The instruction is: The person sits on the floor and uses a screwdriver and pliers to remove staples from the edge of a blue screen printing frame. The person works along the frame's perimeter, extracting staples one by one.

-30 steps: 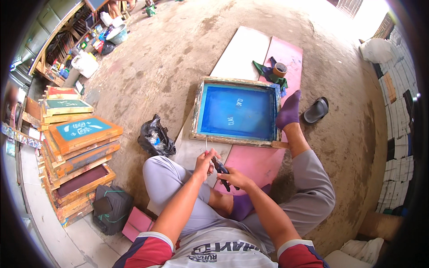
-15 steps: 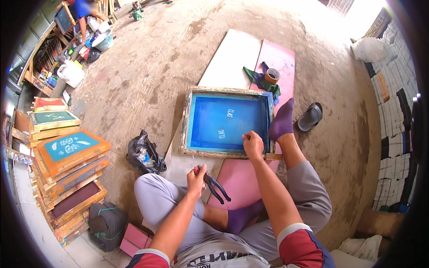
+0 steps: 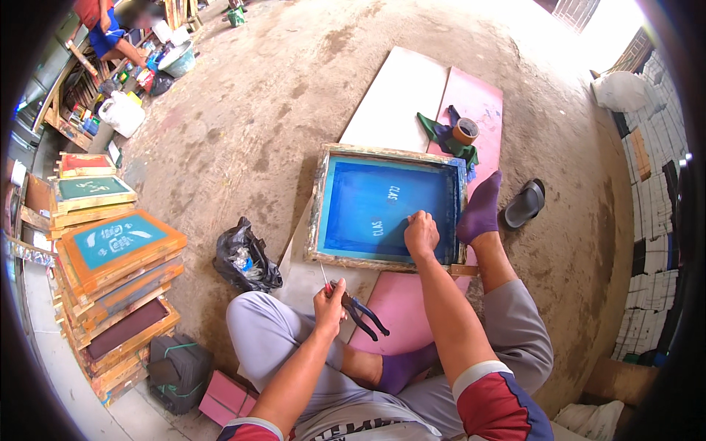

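Lying flat just right of the middle of the frame, the blue printing screen point(image 3: 388, 211) sits in its worn wooden border point(image 3: 318, 209), two patches of white lettering showing on the mesh. I have the right hand point(image 3: 423, 234) over its lower right part, knuckles up and fingers curled inward — from my end I can't make out whether they pinch anything or touch the mesh. Below the screen's lower left corner, I see the left hand point(image 3: 329, 307) with its fingers wrapped round a pair of pliers point(image 3: 351, 303), the dark handles spread toward the lower right. The same hand keeps hold of a slim tool with a red handle, its thin shaft point(image 3: 323, 272) pointing up.

Under the screen I make out a white panel point(image 3: 397, 92) beside a pink one point(image 3: 401, 305). A tape roll point(image 3: 465, 131) and a dark green cloth point(image 3: 445, 137) lie past its upper right corner. A foot in a purple sock point(image 3: 482, 209) is just beside the right edge, then a dark sandal point(image 3: 524, 204). Left of centre I get a black plastic bag point(image 3: 246, 257); farther left, stacked screens point(image 3: 118, 246) — and a person in blue shorts point(image 3: 109, 37) at the upper left.
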Demonstrator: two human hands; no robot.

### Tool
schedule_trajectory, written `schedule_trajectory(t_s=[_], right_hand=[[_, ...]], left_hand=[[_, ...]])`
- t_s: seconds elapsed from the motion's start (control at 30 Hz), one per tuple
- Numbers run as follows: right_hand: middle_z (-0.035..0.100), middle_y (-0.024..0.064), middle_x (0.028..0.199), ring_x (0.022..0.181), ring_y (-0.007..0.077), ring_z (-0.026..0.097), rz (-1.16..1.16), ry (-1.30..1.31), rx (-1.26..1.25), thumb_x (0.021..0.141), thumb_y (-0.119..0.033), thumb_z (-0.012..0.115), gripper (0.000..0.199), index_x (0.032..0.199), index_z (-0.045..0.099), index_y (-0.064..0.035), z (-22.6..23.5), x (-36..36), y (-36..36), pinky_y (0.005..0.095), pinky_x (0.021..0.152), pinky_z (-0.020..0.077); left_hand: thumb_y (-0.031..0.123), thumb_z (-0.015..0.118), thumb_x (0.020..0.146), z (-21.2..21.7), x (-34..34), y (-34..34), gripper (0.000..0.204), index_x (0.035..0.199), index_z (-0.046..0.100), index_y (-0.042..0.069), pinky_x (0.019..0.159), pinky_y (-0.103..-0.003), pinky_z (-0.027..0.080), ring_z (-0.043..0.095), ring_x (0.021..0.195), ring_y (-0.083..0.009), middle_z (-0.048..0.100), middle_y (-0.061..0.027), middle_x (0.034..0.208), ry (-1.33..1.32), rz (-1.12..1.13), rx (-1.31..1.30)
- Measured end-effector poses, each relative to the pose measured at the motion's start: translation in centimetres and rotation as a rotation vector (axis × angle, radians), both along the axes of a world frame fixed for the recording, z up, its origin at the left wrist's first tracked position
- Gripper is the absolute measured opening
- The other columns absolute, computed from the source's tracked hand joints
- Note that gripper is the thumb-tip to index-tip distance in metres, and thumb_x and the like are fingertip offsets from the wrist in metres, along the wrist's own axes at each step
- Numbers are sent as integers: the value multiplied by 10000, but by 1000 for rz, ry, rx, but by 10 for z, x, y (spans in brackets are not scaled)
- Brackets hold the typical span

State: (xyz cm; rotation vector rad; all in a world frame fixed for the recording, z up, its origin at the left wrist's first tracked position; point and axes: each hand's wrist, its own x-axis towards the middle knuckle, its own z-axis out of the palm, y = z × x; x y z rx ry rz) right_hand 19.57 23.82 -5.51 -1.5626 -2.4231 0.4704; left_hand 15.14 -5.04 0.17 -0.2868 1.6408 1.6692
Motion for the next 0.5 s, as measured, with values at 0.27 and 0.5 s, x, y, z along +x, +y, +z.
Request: schedule_trajectory(t_s=[0.27,0.5], right_hand=[[695,160,1037,976,373,674,254,120,-85,901,-68,601,92,982,642,-69,21,-5,-41,475,856,538],[710,229,904,876,397,710,545,514,-575,896,-50,636,75,952,651,-3,27,-6,-183,454,748,542]], left_hand=[[402,787,937,16,-20,-13,417,785,572,78,355,-267,358,438,393,-78,536,16,610,125,-47,-64],[390,777,945,38,-40,-33,414,762,580,76,355,-263,348,425,392,-65,518,26,587,212,-132,-127]])
